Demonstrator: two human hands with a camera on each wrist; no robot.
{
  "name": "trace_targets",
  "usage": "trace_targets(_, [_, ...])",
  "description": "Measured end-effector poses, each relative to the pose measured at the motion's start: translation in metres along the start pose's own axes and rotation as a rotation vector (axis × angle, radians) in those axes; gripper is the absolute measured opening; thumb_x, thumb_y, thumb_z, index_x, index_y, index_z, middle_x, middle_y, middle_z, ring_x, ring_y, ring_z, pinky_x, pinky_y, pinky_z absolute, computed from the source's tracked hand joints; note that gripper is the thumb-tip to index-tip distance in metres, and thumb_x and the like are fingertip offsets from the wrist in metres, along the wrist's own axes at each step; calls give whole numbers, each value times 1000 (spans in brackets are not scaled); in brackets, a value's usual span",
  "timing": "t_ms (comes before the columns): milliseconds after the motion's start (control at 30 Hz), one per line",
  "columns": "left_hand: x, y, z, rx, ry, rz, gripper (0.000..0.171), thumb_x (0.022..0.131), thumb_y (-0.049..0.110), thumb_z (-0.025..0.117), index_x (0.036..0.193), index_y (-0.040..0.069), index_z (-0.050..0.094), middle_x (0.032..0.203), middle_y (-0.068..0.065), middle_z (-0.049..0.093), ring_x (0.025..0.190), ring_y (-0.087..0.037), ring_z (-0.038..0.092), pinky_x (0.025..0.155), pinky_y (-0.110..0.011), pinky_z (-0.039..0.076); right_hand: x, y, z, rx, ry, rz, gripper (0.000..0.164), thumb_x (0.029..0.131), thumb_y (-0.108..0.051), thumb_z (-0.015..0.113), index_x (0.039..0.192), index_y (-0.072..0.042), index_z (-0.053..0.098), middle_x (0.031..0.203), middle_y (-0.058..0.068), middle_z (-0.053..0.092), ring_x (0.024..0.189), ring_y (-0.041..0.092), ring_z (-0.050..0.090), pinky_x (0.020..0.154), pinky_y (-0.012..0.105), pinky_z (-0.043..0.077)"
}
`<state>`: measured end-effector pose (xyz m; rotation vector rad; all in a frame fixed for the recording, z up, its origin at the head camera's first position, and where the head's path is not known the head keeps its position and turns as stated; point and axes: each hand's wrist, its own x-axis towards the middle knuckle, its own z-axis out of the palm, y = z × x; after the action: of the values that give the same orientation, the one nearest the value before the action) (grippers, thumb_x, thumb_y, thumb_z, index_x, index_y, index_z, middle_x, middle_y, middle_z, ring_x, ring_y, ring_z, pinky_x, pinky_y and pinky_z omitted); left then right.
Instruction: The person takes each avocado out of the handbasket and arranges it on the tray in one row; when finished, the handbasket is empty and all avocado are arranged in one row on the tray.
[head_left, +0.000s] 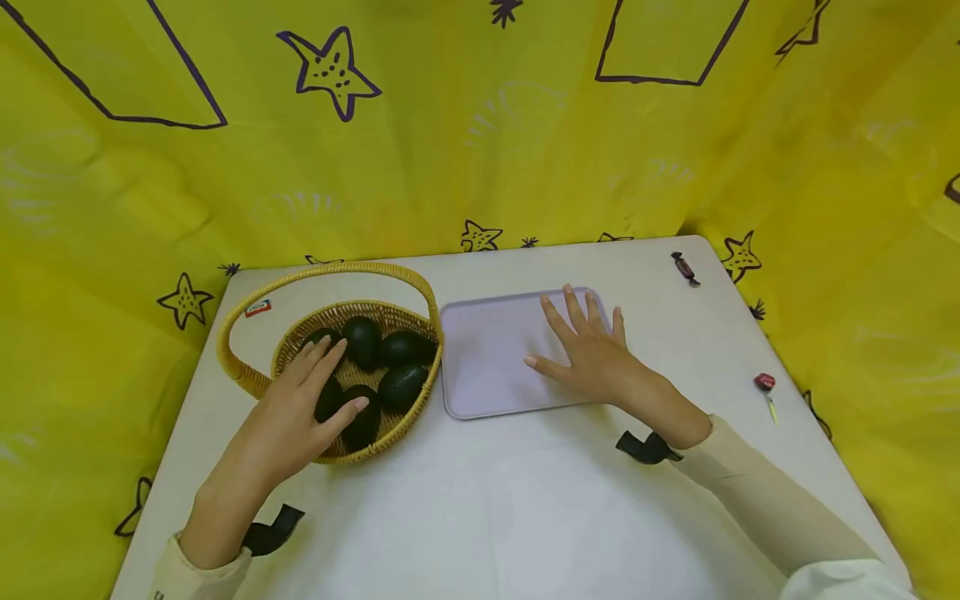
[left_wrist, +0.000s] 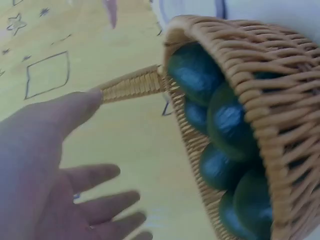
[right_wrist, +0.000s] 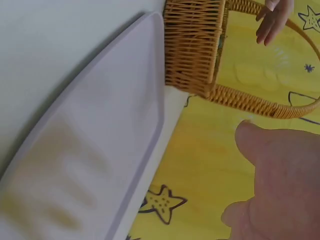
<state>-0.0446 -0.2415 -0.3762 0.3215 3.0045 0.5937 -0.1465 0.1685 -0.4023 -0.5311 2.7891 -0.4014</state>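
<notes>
Hovering, fingers apart, the left hand (head_left: 294, 423) is above a basket (head_left: 396, 427) of avocados (head_left: 402, 387), the right hand (head_left: 597, 360) above a tray (head_left: 487, 358).

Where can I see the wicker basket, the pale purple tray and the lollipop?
Wicker basket (right_wrist: 191, 47): right wrist view, outer woven wall.
Pale purple tray (head_left: 498, 357): head view, bare flat base.
Lollipop (head_left: 765, 382): head view, red top.
</notes>
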Motion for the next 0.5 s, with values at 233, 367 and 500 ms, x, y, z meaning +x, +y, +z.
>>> trace_targets(233, [-20, 4, -21, -38, 183, -8, 58, 105, 43, 65, 152, 12, 55, 149, -19, 59, 132, -45, 58, 102, -68, 47, 0, -25, -2, 5, 24, -75, 94, 103, -70, 47, 171, -21, 5, 177, 15, -7, 160, 50, -7, 120, 75, -6])
trace_targets(367, [-29, -7, -35, -59, 259, -49, 38, 106, 36, 66, 134, 10, 69, 122, -16, 74, 107, -39, 70, 87, -63, 54, -1, -41, -2, 39, 2, -128, 91, 104, -70, 46, 171, -22, 9, 178, 14, 1, 162, 43, -2, 123, 72, -4])
trace_targets(500, [-39, -30, -51, -86, 295, -100, 24, 105, 31, 67, 114, 10, 74, 101, -10, 78, 93, -36, 73, 79, -37, 57, -1, -55, -3, 61, -35, -169, 85, 105, -69, 45, 170, -19, 22, 177, 13, 13, 163, 38, 5, 126, 67, 0])
